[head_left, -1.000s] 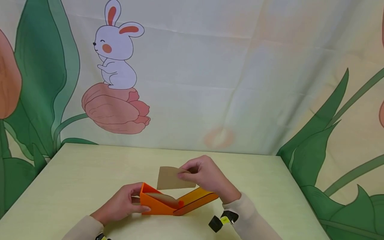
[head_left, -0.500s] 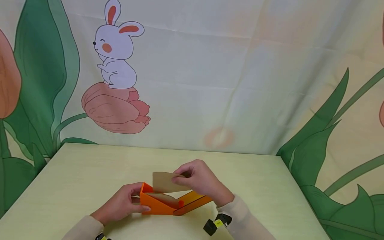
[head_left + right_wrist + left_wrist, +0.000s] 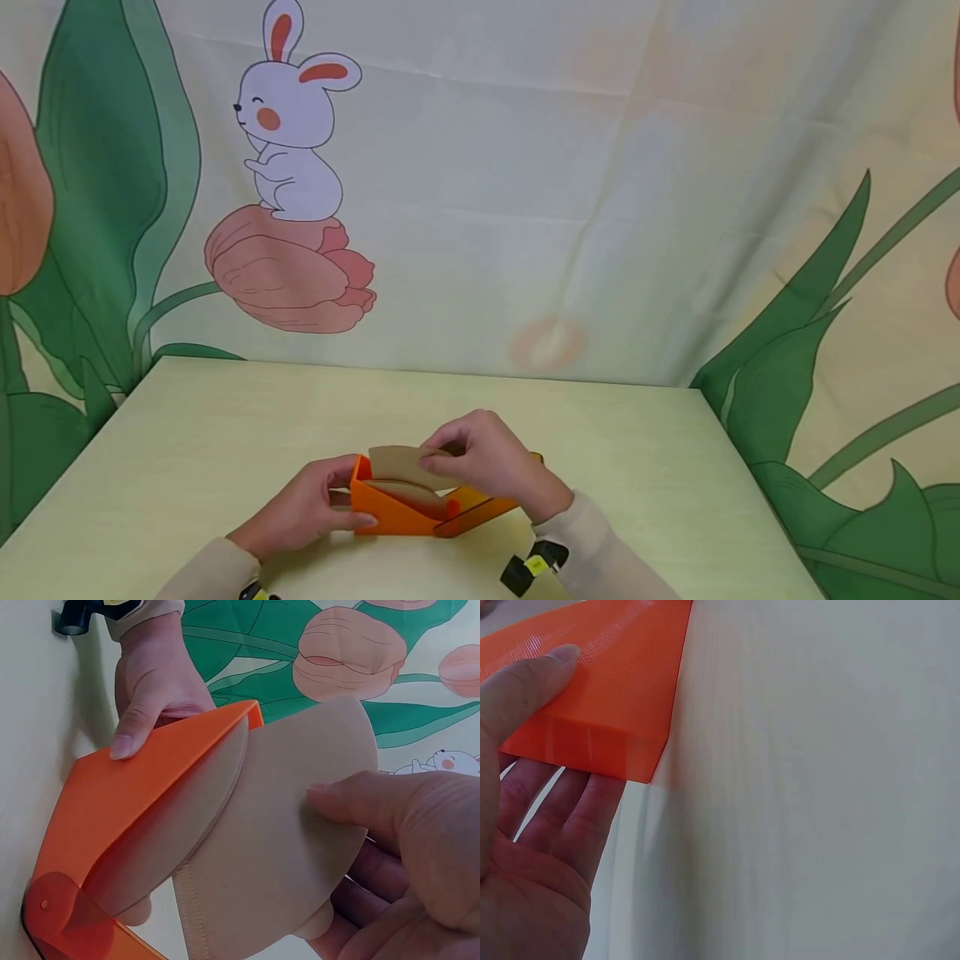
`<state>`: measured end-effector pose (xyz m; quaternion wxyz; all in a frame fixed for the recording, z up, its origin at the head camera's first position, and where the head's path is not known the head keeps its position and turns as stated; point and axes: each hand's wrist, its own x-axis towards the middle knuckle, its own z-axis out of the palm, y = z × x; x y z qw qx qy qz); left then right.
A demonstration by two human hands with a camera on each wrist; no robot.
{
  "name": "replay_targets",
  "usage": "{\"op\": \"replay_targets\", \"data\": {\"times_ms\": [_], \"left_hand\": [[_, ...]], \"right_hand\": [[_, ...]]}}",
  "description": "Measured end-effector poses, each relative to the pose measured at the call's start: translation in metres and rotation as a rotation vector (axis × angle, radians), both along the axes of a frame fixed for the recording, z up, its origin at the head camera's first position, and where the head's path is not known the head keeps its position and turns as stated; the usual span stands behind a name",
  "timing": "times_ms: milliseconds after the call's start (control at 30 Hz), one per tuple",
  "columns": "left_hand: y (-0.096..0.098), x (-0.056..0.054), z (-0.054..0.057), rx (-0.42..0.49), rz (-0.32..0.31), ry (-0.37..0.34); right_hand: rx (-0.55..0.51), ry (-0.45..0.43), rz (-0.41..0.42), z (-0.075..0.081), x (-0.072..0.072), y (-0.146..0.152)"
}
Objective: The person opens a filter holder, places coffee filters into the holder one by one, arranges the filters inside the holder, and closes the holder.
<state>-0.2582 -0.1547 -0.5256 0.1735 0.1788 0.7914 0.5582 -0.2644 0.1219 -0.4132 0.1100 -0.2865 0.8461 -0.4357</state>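
A brown paper coffee filter (image 3: 270, 847) with a crimped edge is pinched between the thumb and fingers of my right hand (image 3: 483, 458). Its lower left part lies behind other brown filters (image 3: 176, 825) that stand inside an orange wedge-shaped holder (image 3: 390, 515). How deep it sits in the holder is hidden. My left hand (image 3: 303, 508) grips the holder's tall end, thumb on the near side and fingers round the back, as the left wrist view also shows. A hinged orange-yellow flap (image 3: 472, 512) lies folded out to the right, below my right hand.
The holder rests on a pale wood-look table (image 3: 225, 417). Behind the table hangs a backdrop (image 3: 480, 208) printed with a rabbit, tulips and leaves. A black wrist camera (image 3: 517, 575) hangs under the right sleeve.
My right hand has moved left and down with the coffee filter, bringing it from above the holder to behind the filters in it. My left hand and the holder have stayed put.
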Motion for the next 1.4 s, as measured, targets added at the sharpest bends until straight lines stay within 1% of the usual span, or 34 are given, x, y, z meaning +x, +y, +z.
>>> {"op": "replay_targets", "data": {"times_ms": [133, 400, 600, 767, 1100, 1400], "left_hand": [[-0.001, 0.000, -0.001, 0.007, -0.010, 0.016], [-0.001, 0.000, -0.002, 0.001, -0.018, 0.046], [-0.001, 0.000, -0.001, 0.019, -0.030, 0.034], [0.000, 0.000, 0.000, 0.029, -0.029, 0.027], [0.000, 0.000, -0.001, 0.001, -0.014, 0.018], [0.000, 0.000, 0.000, 0.001, -0.013, 0.007]], "right_hand": [[0.023, 0.000, 0.010, -0.002, -0.001, -0.002], [0.042, -0.017, 0.056, -0.006, -0.002, -0.006], [0.074, -0.024, 0.066, -0.009, -0.003, -0.007], [0.082, -0.034, 0.074, -0.010, -0.004, -0.007], [0.102, -0.040, 0.088, -0.014, -0.005, -0.010], [0.136, 0.002, 0.088, -0.018, -0.005, -0.013]]}}
